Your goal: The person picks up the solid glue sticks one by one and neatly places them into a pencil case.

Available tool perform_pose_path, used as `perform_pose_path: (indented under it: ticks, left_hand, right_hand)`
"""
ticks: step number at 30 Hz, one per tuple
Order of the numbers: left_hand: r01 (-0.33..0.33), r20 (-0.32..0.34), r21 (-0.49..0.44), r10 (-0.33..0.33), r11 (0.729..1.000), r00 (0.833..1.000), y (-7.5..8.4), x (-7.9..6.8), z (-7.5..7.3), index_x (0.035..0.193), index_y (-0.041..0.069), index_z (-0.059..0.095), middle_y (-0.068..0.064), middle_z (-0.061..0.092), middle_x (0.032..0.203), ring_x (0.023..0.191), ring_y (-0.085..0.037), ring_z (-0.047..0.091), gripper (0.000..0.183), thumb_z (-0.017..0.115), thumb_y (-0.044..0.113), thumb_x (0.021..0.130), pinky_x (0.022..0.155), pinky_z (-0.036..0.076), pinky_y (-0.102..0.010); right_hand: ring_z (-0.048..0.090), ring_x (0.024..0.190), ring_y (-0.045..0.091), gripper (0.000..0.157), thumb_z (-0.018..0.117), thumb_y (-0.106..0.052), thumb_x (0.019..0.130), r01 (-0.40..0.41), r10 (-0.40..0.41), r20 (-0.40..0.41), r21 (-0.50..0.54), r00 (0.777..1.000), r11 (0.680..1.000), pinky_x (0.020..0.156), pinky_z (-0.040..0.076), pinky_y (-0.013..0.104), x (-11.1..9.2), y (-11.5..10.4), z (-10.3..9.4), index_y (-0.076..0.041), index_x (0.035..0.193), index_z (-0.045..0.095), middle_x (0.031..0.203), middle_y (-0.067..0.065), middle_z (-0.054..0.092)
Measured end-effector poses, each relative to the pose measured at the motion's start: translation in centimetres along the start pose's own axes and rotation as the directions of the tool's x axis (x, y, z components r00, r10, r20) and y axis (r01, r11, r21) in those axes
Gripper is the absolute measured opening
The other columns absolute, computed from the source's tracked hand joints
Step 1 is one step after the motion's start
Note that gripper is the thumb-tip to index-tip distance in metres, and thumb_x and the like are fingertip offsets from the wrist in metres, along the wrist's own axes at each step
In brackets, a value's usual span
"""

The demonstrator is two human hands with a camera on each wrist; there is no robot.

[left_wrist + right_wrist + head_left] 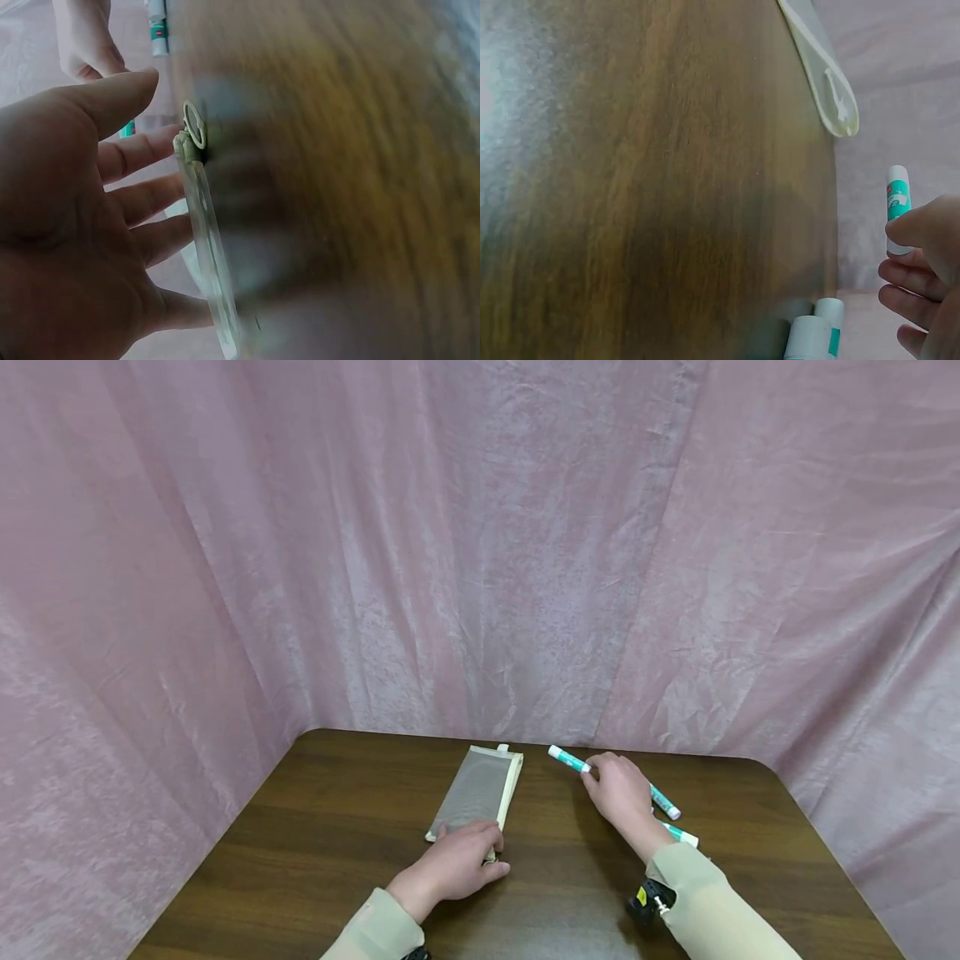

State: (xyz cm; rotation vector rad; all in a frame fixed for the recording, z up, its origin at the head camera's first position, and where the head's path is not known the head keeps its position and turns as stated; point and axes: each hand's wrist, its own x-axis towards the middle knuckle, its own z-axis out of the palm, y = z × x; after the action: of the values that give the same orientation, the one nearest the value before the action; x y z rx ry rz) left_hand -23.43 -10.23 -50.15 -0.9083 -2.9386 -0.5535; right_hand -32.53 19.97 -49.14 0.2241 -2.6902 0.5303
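A flat mesh pouch (472, 789) with cream edging lies on the table. My left hand (453, 864) rests its fingers on the pouch's near end, thumb held apart. In the left wrist view, a small ring (195, 125) shows at the pouch's corner, by the fingertips. My right hand (621, 793) pinches a white and teal glue stick (567, 758) between thumb and fingers, right of the pouch. In the right wrist view, this glue stick (898, 191) appears off the tabletop. Beyond and under the right forearm lie two similar glue sticks, one farther (664, 802) and one nearer (680, 835).
The brown wooden table (322, 827) has rounded far corners. Pink curtains (480, 543) hang right behind its far edge and along both sides. A small black device (651, 897) is strapped at the right wrist.
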Motion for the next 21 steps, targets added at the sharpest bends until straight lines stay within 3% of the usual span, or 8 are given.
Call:
perform_pose_path:
  ticks: [6, 10, 14, 21]
  left_hand:
    - [0.027, -0.041, -0.016, -0.028, 0.999, 0.999, 0.2, 0.1, 0.2, 0.111, 0.017, 0.065, 0.004, 0.068, 0.113, 0.118, -0.020, 0.068, 0.024, 0.077, 0.036, 0.103, 0.102, 0.041, -0.084]
    - [0.075, -0.129, 0.006, -0.074, 0.997, 0.989, 0.2, 0.4, 0.6, 0.125, 0.013, 0.068, -0.007, 0.068, 0.136, 0.134, -0.031, 0.064, 0.033, 0.078, 0.035, 0.103, 0.104, 0.041, -0.083]
    - [0.169, -0.198, 0.019, -0.162, 0.986, 0.967, 0.2, 0.8, 0.7, 0.145, 0.008, 0.063, -0.019, 0.058, 0.156, 0.148, -0.043, 0.052, 0.053, 0.078, 0.036, 0.102, 0.108, 0.036, -0.086]
    - [0.297, -0.161, -0.007, -0.294, 0.955, 0.942, 0.6, 1.3, 0.6, 0.162, 0.007, 0.049, -0.028, 0.043, 0.168, 0.155, -0.055, 0.038, 0.075, 0.076, 0.044, 0.103, 0.112, 0.026, -0.088]
  right_hand:
    - [0.073, 0.107, 0.040, 0.022, 0.079, -0.020, 0.100, 0.003, -0.003, 0.010, 0.014, 1.000, 1.000, 0.087, 0.059, 0.059, -0.8, -0.2, -0.8, -0.005, 0.117, 0.081, 0.118, 0.014, 0.077]
    - [0.073, 0.106, 0.040, 0.021, 0.080, -0.020, 0.100, 0.011, -0.011, -0.003, 0.027, 1.000, 1.000, 0.084, 0.059, 0.059, -1.2, -0.4, -1.2, -0.006, 0.116, 0.081, 0.117, 0.015, 0.078]
    - [0.074, 0.104, 0.040, 0.021, 0.080, -0.020, 0.100, 0.009, -0.009, -0.007, 0.037, 1.000, 0.999, 0.083, 0.059, 0.059, -1.7, -0.8, -1.5, -0.007, 0.116, 0.081, 0.118, 0.014, 0.078]
    - [0.075, 0.103, 0.038, 0.021, 0.081, -0.021, 0.099, 0.019, -0.019, -0.010, 0.040, 1.000, 0.999, 0.078, 0.060, 0.057, -2.4, -1.5, -1.8, -0.009, 0.116, 0.081, 0.117, 0.012, 0.078]
